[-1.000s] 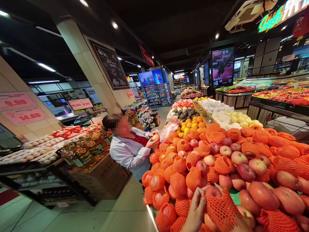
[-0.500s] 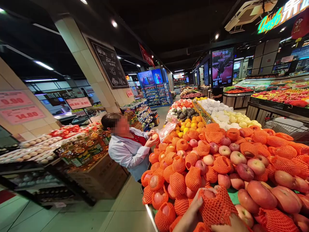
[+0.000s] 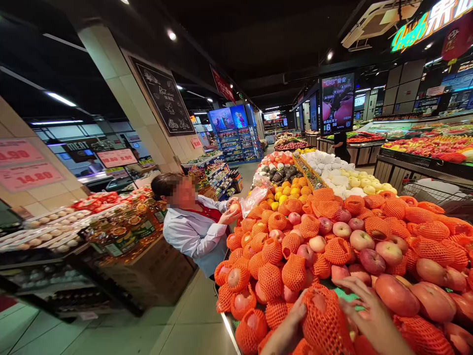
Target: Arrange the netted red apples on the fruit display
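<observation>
Apple (image 3: 318,299) — orange mesh sleeve (image 3: 328,328) — left hand (image 3: 288,326) holding, right hand (image 3: 371,313) spread.

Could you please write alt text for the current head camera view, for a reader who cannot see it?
A left hand holds an apple in orange foam netting at a supermarket fruit display, the right hand open beside it. Further left, a person in a light blue shirt holds another fruit.

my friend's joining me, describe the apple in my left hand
Find the fruit stand beside the person in pale blue. At its near edge, between the left hand and right hand, one orange-netted apple is held; its neighbours lie unheld.
</observation>
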Motion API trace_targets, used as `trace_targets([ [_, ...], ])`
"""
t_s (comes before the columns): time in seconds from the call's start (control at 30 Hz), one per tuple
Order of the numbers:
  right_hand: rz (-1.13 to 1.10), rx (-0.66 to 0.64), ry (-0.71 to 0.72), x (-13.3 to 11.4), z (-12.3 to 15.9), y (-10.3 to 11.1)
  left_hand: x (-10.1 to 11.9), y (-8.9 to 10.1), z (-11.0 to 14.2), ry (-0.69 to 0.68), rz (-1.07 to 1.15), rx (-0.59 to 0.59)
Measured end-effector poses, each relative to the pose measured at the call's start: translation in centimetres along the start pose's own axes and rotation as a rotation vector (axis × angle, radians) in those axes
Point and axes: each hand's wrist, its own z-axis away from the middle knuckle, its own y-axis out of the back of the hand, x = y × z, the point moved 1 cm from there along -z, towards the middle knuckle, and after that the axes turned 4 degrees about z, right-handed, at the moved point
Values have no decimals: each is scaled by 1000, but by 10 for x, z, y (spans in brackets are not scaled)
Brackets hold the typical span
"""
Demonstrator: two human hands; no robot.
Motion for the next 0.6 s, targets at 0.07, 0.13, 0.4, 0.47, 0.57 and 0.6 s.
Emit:
trace_targets([
  [0.07, 13, -85, 47, -5, -4, -10, 2, -8, -1, 15, -19, -57],
  [0.13, -41, -162, 73, -4, -6, -15, 2, -12, -3, 27, -36, -80],
  [0.4, -226, 185, -4, 41, -7, -36, -10, -6, -7, -46, -13, -85],
  [0.47, -143, 192, 9, 44, 0, -40, -8, -4, -7, -85, -77, -15],
  [0.57, 78, 149, 143, 32, 10, -37, -4, 1, -7, -86, -258, 17],
  [0.6, 120, 111, 196, 25, 12, -35, -5, 5, -6, -64, -310, 17],
])
